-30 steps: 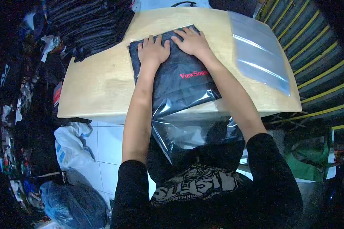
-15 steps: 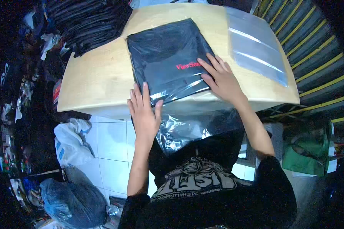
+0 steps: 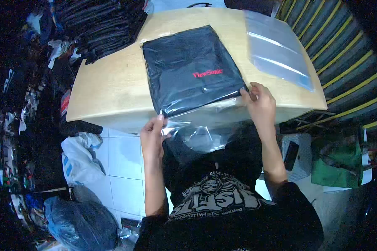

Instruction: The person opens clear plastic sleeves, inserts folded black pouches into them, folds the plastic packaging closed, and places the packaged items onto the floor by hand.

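A folded black garment (image 3: 184,58) with red "ViewSonic" lettering lies on the table inside a clear plastic bag (image 3: 203,136). The bag's loose end hangs over the table's near edge, toward my lap. At its left side, my left hand (image 3: 153,134) pinches the plastic near the garment's lower left corner. My right hand (image 3: 259,99) is closed on the bag's right edge, by the lower right corner. Both hands are at the near edge of the table.
The wooden table (image 3: 109,90) bears a stack of black folded garments (image 3: 107,31) at the far left and flat clear plastic bags (image 3: 276,48) at the right. A phone (image 3: 291,155) rests on a grey seat (image 3: 301,167). A green bag (image 3: 337,165) and a blue plastic sack (image 3: 81,224) stand below.
My hands, flat on the packed garment before, have moved to the bag's two sides and closed on the plastic. The bag's loose end has been lifted somewhat.
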Available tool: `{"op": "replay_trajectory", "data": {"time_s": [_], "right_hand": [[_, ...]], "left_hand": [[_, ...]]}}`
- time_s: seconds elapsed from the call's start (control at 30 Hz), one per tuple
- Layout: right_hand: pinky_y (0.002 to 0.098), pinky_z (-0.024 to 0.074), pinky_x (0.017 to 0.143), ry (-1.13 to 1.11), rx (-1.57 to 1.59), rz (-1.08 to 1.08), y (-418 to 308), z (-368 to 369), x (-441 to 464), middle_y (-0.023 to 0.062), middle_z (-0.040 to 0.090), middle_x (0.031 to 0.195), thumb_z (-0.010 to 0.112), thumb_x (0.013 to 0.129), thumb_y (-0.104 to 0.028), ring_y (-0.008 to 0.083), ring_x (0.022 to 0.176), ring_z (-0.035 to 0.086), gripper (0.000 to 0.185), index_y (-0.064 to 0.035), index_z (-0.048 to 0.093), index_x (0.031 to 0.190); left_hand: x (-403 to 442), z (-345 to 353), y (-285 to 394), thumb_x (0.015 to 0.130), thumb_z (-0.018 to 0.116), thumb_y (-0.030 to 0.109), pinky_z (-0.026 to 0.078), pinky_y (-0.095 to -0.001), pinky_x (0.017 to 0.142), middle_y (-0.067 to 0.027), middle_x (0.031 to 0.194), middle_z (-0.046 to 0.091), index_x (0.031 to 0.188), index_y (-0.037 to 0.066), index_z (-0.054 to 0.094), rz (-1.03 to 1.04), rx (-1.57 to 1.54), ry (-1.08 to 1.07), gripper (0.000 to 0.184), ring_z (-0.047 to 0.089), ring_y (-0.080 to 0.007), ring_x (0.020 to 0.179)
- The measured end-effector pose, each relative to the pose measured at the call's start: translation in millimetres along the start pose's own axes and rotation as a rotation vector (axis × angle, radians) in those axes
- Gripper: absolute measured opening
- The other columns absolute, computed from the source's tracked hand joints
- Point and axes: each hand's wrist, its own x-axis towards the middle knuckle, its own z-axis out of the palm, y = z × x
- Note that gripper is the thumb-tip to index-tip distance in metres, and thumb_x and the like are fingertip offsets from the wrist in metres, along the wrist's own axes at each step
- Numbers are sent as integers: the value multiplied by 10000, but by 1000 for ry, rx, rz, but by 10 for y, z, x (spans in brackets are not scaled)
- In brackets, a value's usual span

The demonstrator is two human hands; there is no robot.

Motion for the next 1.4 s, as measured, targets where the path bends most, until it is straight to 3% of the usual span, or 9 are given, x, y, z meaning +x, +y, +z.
{"op": "replay_trajectory", "data": {"time_s": [0.23, 0.43, 0.5, 0.7, 0.9, 1.03, 1.07, 1.23, 1.4], "right_hand": [[317, 508, 756, 0, 247, 174, 119, -146, -293, 181, 669, 909, 755, 731, -176, 211, 832, 666, 322, 23, 644, 958], [238, 459, 667, -559, 755, 504, 283, -108, -504, 96, 666, 823, 705, 808, -262, 141, 715, 607, 328, 34, 648, 936], [255, 457, 644, -795, 989, 494, 345, -34, -557, 86, 670, 787, 692, 817, -261, 147, 683, 606, 296, 26, 661, 884], [247, 467, 574, -815, 1021, 396, 185, -232, -552, 110, 654, 743, 699, 759, -79, 156, 650, 620, 148, 24, 635, 843], [269, 495, 650, -1213, 1074, 98, -631, -414, -316, 92, 677, 759, 710, 759, -73, 150, 693, 636, 132, 20, 656, 835], [263, 475, 609, -1720, 1094, -71, -1487, 233, -463, 85, 681, 786, 696, 806, -191, 148, 712, 641, 207, 7, 662, 857], [262, 472, 611, -1842, 1042, 25, -1639, 490, -578, 82, 682, 813, 685, 817, -207, 148, 721, 641, 224, 6, 661, 882], [248, 470, 640, -2032, 754, 240, -1918, 1544, -1511, 87, 674, 918, 600, 895, -232, 145, 810, 634, 259, 9, 635, 983], [214, 475, 661, -2183, 690, 463, -1556, 2605, -1975, 130, 645, 1003, 553, 914, -166, 168, 873, 624, 266, 44, 578, 1075]], "left_hand": [[28, -426, -123, 886, 619, 229, 502, -258, 559, -111, 776, 663, 861, -15, 625, -53, 85, -264, 245, 642, -159, 660], [11, -469, 198, 882, 614, 221, 528, -265, 553, -144, 782, 673, 882, -43, 623, -250, 273, -342, 264, 668, -198, 654], [-23, -387, 169, 859, 636, 170, 508, -261, 527, -134, 730, 665, 864, -44, 623, -180, 203, -284, 215, 647, -181, 606], [-311, -464, 262, 796, 667, 76, 511, -282, 556, -130, 689, 659, 795, -66, 643, 38, 143, -383, 145, 635, -177, 590], [-1534, -916, 902, 668, 571, -82, 519, -304, 484, -171, 654, 642, 805, -129, 616, 367, 90, -32, 152, 621, -217, 503], [-2417, -1397, 767, 815, 670, 172, 475, -253, 450, -134, 610, 624, 743, -102, 611, 495, 141, 456, 290, 589, -163, 471], [-2543, -1403, 746, 830, 653, 179, 434, -240, 448, -102, 581, 609, 720, -62, 623, 247, 192, 768, 266, 559, -137, 457], [-2828, -2096, -425, 860, 643, 186, 483, -257, 589, -73, 716, 635, 821, -17, 629, -31, -136, 959, 208, 590, -137, 590], [-2288, -2803, -1831, 843, 660, 157, 501, -273, 618, -91, 780, 651, 860, -31, 636, 131, -607, 946, 190, 622, -157, 685]]}}
